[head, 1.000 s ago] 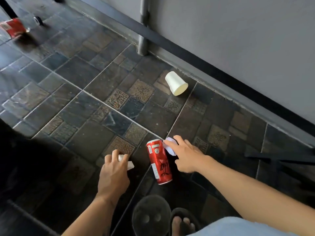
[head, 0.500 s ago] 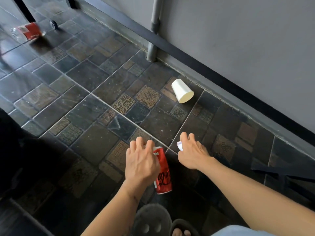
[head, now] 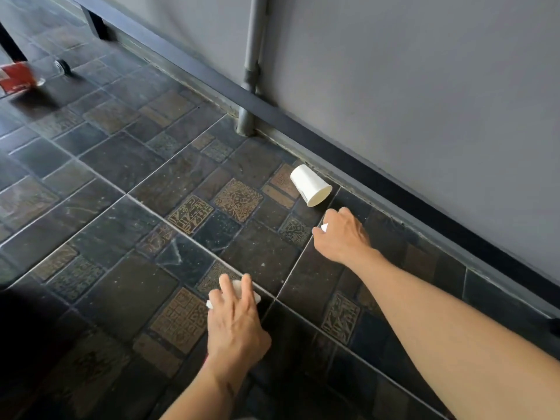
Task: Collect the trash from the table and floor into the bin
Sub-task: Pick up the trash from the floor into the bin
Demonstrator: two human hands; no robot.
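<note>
A white paper cup point(head: 310, 186) lies on its side on the dark tiled floor near the wall. My right hand point(head: 342, 234) hovers just below it and pinches a small white paper scrap point(head: 324, 228). Lower down, my left hand point(head: 236, 322) is curled round a crumpled white paper point(head: 239, 291) whose ends stick out past the fingers. The red can from a moment ago is out of sight; whether it sits under my left hand I cannot tell. A red-labelled plastic bottle point(head: 18, 77) lies on the floor at the far left.
A grey wall with a dark skirting strip point(head: 394, 189) runs diagonally on the right. A grey pipe point(head: 251, 71) stands against it. A dark furniture leg point(head: 94, 25) is at the top left, a dark shape point(head: 18, 344) at the lower left.
The view has shifted toward the wall. My right hand has moved up to the cup with its scrap. My left hand closed over the red can, which no longer shows.
</note>
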